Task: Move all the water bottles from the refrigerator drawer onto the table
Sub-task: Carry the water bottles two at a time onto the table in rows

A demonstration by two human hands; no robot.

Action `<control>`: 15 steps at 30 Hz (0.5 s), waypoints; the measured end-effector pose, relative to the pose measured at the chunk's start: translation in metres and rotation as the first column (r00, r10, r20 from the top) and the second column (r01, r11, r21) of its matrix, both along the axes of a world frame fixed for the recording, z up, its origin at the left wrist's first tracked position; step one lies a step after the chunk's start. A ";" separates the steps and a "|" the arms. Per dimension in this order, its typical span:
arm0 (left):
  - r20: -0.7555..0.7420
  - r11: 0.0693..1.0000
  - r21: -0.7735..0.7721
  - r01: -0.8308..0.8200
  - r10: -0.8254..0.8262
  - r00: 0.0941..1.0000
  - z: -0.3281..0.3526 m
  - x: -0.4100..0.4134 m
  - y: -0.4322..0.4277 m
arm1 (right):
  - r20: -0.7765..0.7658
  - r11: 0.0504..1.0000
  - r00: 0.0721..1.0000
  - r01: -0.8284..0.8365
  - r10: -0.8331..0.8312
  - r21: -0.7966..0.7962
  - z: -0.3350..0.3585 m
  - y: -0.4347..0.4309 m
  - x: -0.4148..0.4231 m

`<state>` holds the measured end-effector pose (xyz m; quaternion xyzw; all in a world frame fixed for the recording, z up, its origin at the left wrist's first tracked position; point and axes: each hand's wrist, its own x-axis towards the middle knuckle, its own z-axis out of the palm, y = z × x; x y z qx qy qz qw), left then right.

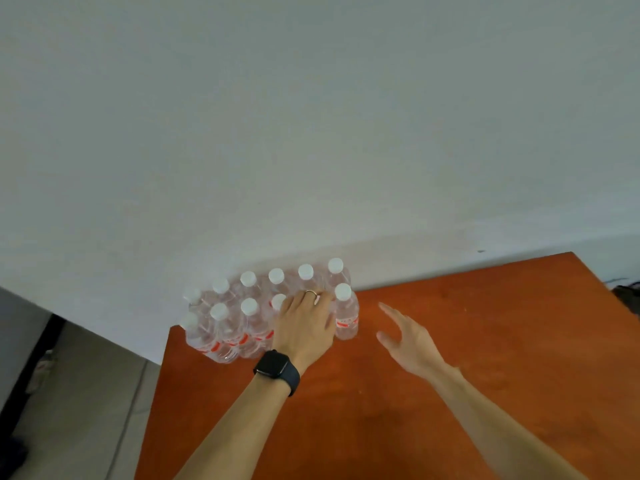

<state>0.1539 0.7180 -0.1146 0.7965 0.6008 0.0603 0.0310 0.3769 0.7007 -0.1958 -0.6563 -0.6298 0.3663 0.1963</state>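
Many water bottles [249, 320] on table [450, 341], left hand [304, 327] among them; right hand [407, 336] spread

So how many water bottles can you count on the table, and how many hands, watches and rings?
Water bottles with a white cap showing: 11 (the left hand may hide one more)
Hands: 2 (left hand, and right hand)
Black watch: 1
Ring: 1
Total: 15

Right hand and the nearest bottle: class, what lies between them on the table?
Nothing: the head view shows only bare table between the open right hand and the nearest bottle.
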 end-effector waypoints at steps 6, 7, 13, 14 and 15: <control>0.078 0.985 -0.055 0.161 -0.157 0.985 0.000 0.066 -0.030 | 0.202 0.978 0.970 0.102 -0.139 0.183 0.067 -0.076 0.068; 0.086 0.979 -0.064 0.195 -0.190 0.978 0.000 0.081 -0.035 | 0.221 0.969 0.960 0.125 -0.172 0.213 0.078 -0.092 0.079; 0.088 0.893 -0.034 0.449 -0.445 0.891 0.020 0.206 -0.081 | 0.288 0.903 0.876 0.298 -0.387 0.308 0.118 -0.195 0.165; 0.094 0.868 -0.024 0.496 -0.492 0.865 0.025 0.232 -0.095 | 0.302 0.888 0.852 0.334 -0.428 0.315 0.122 -0.217 0.182; 0.096 0.841 -0.015 0.542 -0.538 0.838 0.030 0.258 -0.111 | 0.314 0.871 0.825 0.375 -0.470 0.317 0.126 -0.240 0.198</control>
